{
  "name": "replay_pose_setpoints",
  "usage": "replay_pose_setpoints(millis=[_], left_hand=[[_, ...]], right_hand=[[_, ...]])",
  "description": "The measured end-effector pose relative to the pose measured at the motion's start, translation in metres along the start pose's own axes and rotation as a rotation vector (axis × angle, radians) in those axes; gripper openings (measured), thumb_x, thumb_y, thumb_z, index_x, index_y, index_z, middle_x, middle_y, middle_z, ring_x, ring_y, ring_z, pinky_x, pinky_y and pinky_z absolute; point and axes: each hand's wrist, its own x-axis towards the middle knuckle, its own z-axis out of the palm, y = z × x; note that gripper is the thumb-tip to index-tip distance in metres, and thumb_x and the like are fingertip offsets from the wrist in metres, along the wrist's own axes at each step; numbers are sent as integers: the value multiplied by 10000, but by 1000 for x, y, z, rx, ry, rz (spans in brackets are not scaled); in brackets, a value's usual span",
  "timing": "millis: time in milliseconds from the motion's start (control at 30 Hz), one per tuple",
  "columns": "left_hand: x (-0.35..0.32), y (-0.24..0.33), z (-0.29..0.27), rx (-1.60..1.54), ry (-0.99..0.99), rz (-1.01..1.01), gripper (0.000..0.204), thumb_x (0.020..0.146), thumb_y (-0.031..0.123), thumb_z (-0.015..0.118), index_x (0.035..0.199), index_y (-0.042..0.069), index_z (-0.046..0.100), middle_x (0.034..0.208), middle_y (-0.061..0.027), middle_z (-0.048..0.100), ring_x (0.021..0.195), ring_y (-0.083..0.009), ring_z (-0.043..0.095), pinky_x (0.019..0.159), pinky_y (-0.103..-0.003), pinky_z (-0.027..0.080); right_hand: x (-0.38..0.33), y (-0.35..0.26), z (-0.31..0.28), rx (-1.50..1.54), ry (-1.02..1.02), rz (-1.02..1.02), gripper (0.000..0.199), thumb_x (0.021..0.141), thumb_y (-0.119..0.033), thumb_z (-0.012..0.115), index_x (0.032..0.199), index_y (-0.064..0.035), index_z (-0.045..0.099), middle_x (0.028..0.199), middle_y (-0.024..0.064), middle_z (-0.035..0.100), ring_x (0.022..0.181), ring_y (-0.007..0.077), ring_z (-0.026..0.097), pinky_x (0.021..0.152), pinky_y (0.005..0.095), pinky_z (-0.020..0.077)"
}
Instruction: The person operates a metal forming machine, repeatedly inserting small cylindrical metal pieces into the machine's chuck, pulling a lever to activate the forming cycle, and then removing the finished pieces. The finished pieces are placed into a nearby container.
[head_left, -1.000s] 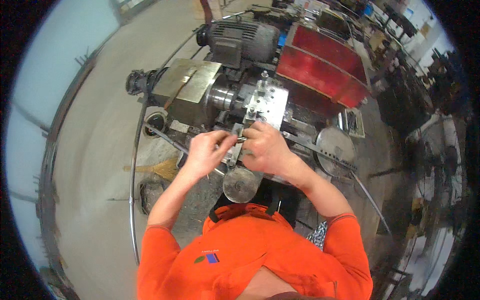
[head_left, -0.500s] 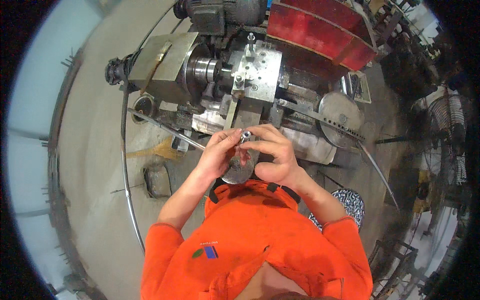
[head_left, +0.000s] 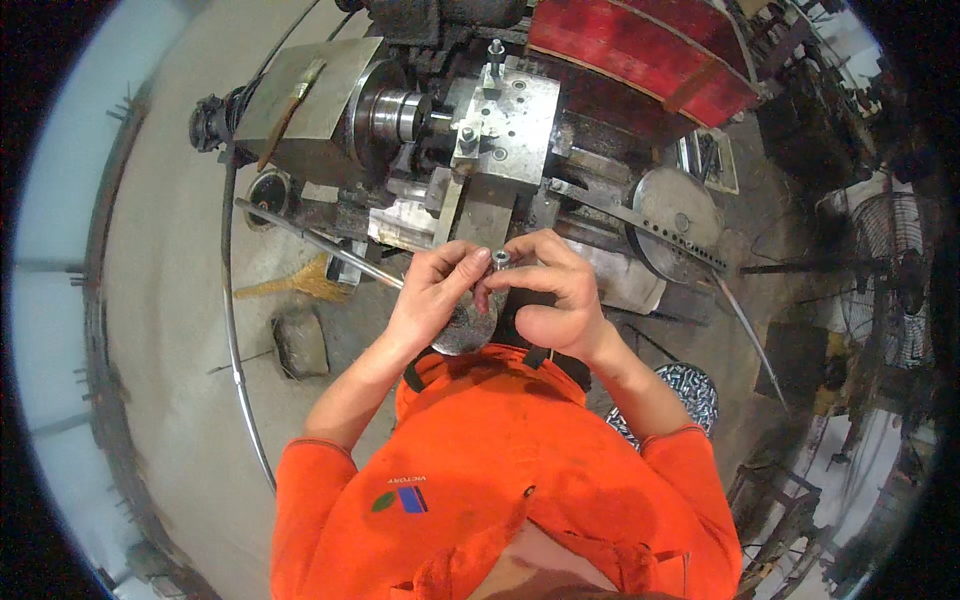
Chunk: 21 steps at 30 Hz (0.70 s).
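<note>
In front of my waist, my left hand (head_left: 440, 287) and my right hand (head_left: 562, 290) come together around a small metal sleeve (head_left: 501, 258), with its open round end facing up. The left thumb and fingertips press on its left side. Right-hand fingers curl against it from the other side; the lower part of the sleeve is hidden between them. Below the hands is a dark round plate (head_left: 468, 332) with a speckled, gritty surface. Beyond them is a lathe with a shiny chuck (head_left: 398, 115) and a steel tool block (head_left: 520, 125) carrying upright bolts.
A brush (head_left: 291, 112) lies on the headstock cover. One long metal lever (head_left: 325, 248) slants toward my left hand. At right are a round handwheel (head_left: 678, 205) and a bucket of small metal parts (head_left: 688, 388). A red tray (head_left: 640, 60) stands behind; a broom (head_left: 305, 280) lies left.
The sleeve has shifted slightly right and up in the view, with the left thumb now lying closer along its side. My view has moved a little; both hands stay together around the sleeve.
</note>
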Motion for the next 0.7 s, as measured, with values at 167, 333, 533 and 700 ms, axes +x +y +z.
replay_pose_setpoints(millis=[167, 333, 533, 700], left_hand=[[4, -1, -1, -20, -34, -10, 306, 956, 249, 493, 858, -23, 590, 678, -30, 563, 587, -94, 542, 547, -233, 441], [7, -4, -1, -86, -38, -24, 316, 953, 266, 493, 857, -20, 585, 671, -34, 561, 584, -106, 548, 548, -245, 451], [9, -9, 0, -269, -32, -86, 316, 949, 269, 496, 858, -20, 584, 672, -44, 569, 592, -126, 561, 549, -254, 457], [9, -9, 0, -211, -24, -123, 317, 948, 269, 487, 863, -19, 588, 650, -39, 560, 597, -126, 556, 563, -253, 445]], right_hand=[[2, 2, 0, -19, 24, -13, 321, 534, -115, 590, 836, -72, 690, 890, 134, 574, 816, 282, 544, 728, 346, 445], [6, -1, 2, -178, 56, -92, 295, 533, -114, 595, 812, -85, 686, 863, 128, 559, 778, 281, 529, 692, 346, 444], [8, 1, 5, -239, 82, -96, 283, 532, -121, 601, 802, -89, 683, 840, 126, 547, 753, 286, 518, 661, 353, 441], [7, 2, 7, -200, 93, -71, 291, 527, -125, 604, 803, -90, 689, 820, 122, 543, 755, 282, 522, 653, 350, 443]])
